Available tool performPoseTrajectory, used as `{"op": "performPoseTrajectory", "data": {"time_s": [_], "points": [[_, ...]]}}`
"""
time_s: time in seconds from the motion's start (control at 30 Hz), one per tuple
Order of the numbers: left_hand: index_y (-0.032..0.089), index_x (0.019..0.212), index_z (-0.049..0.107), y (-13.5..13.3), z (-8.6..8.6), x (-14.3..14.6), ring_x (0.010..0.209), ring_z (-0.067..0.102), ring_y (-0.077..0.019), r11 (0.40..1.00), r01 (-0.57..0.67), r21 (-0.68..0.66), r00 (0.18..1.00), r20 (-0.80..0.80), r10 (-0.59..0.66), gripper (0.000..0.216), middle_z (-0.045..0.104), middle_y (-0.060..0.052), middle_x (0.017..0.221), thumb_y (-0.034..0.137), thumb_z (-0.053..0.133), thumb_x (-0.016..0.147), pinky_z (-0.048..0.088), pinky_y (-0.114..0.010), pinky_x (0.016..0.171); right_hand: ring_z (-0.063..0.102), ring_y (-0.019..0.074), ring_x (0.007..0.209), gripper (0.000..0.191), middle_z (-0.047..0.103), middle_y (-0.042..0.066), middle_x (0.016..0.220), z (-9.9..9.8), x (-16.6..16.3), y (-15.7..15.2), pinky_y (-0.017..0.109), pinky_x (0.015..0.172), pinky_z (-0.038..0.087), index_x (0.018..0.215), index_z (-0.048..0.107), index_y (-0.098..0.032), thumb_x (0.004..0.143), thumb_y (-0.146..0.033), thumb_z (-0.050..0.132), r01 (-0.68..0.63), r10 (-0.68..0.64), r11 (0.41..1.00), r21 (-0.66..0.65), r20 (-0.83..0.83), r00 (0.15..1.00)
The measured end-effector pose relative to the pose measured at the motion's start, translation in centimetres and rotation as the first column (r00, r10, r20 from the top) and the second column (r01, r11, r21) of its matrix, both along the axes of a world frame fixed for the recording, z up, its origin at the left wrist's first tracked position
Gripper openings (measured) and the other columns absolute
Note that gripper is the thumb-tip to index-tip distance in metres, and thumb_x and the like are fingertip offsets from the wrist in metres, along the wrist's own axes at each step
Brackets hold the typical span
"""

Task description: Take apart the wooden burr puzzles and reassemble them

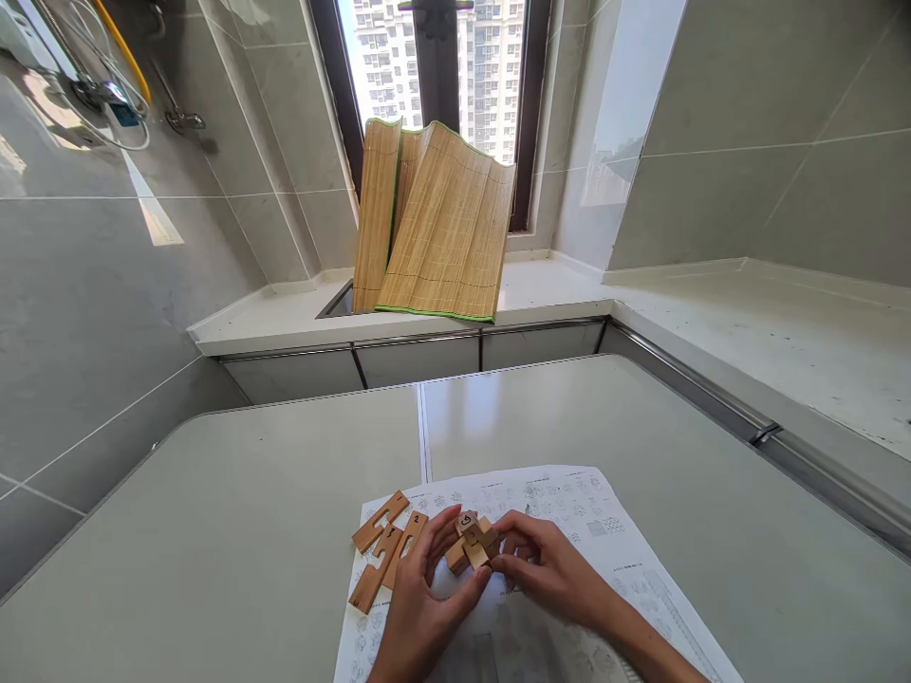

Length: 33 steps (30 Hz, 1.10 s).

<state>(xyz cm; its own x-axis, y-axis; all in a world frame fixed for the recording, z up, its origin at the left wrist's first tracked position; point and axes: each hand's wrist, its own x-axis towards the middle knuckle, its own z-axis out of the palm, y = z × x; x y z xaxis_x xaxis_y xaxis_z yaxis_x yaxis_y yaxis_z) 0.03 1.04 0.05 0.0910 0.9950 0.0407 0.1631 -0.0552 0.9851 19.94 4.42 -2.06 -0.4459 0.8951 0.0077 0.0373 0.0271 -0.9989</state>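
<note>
Head view: interlocked wooden blocks [474, 543] sit between left hand [425, 599] and right hand [547, 566], both pinching them.

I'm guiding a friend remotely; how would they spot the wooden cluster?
On the table lies a printed sheet. Over it, the left hand and right hand hold the wooden cluster. Unlike the loose notched pieces to its left, it looks chunky and cross-shaped.

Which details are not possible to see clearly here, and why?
All in the head view:
Printed sheet: its print is too small to read; the bottom picture edge cuts the sheet.
Wooden block assembly: its underside faces away; the left hand and right hand hide some edges.
Window: its lower part is behind the bamboo mat.
</note>
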Motion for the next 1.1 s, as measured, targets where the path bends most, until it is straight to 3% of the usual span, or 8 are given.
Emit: {"op": "performPoseTrajectory", "data": {"time_s": [0.23, 0.57, 0.77, 0.9, 1.1], "points": [[0.025, 0.135, 0.056, -0.1, 0.3, 0.4, 0.124, 0.064, -0.0312, 0.996, -0.04, 0.075, 0.991, -0.121, 0.049, 0.06, 0.069, -0.011, 0.131, 0.035, 0.078, 0.08, 0.052, -0.049, 0.109, 0.058, 0.0146, 0.055, 0.036, 0.064, -0.002, 0.06, -0.6, -0.3, 0.0, 0.025, 0.055, 0.043, 0.105, 0.066, -0.019, 0.088, -0.051, 0.07, 0.013, -0.016, 0.998, -0.058, -0.056, 0.998], [0.022, 0.128, 0.061, 0.0, 0.7, 0.5, 0.116, 0.069, -0.0307, 0.999, -0.038, 0.038, 0.996, -0.084, 0.041, 0.053, 0.074, -0.011, 0.122, 0.033, 0.076, 0.079, 0.056, -0.046, 0.104, 0.059, 0.0143, 0.055, 0.042, 0.065, -0.002, 0.061, -0.8, -0.1, 0.5, 0.025, 0.052, 0.045, 0.108, 0.065, -0.017, 0.087, -0.053, 0.071, -0.087, 0.065, 0.987, -0.135, -0.158, 0.985], [0.027, 0.119, 0.068, -0.4, 0.8, 0.7, 0.101, 0.073, -0.032, 0.99, 0.101, 0.099, 0.944, -0.324, -0.064, 0.042, 0.077, -0.007, 0.11, 0.036, 0.077, 0.079, 0.059, -0.048, 0.092, 0.058, 0.0127, 0.058, 0.041, 0.068, 0.001, 0.077, -0.1, 0.1, 0.4, 0.025, 0.054, 0.047, 0.112, 0.066, -0.018, 0.09, -0.053, 0.068, -0.166, 0.134, 0.975, -0.149, -0.204, 0.97], [0.025, 0.13, 0.062, -0.4, -0.3, 0.5, 0.11, 0.068, -0.0352, 0.981, 0.066, 0.18, 0.91, -0.415, 0.015, 0.055, 0.073, -0.012, 0.12, 0.037, 0.077, 0.078, 0.056, -0.051, 0.095, 0.057, 0.0134, 0.064, 0.042, 0.065, 0.001, 0.08, -0.3, 0.2, 0.5, 0.025, 0.058, 0.047, 0.115, 0.067, -0.02, 0.089, -0.053, 0.07, -0.096, 0.063, 0.985, -0.145, -0.216, 0.974], [0.022, 0.123, 0.063, -0.3, -1.9, 0.0, 0.117, 0.062, -0.0371, 0.939, 0.074, 0.335, 0.808, -0.573, 0.141, 0.052, 0.068, -0.015, 0.121, 0.033, 0.078, 0.074, 0.055, -0.053, 0.096, 0.055, 0.014, 0.065, 0.044, 0.063, 0.0, 0.076, -0.4, 0.4, 0.9, 0.026, 0.057, 0.044, 0.114, 0.067, -0.021, 0.087, -0.055, 0.072, 0.063, -0.101, 0.979, -0.192, -0.199, 0.975]]}}
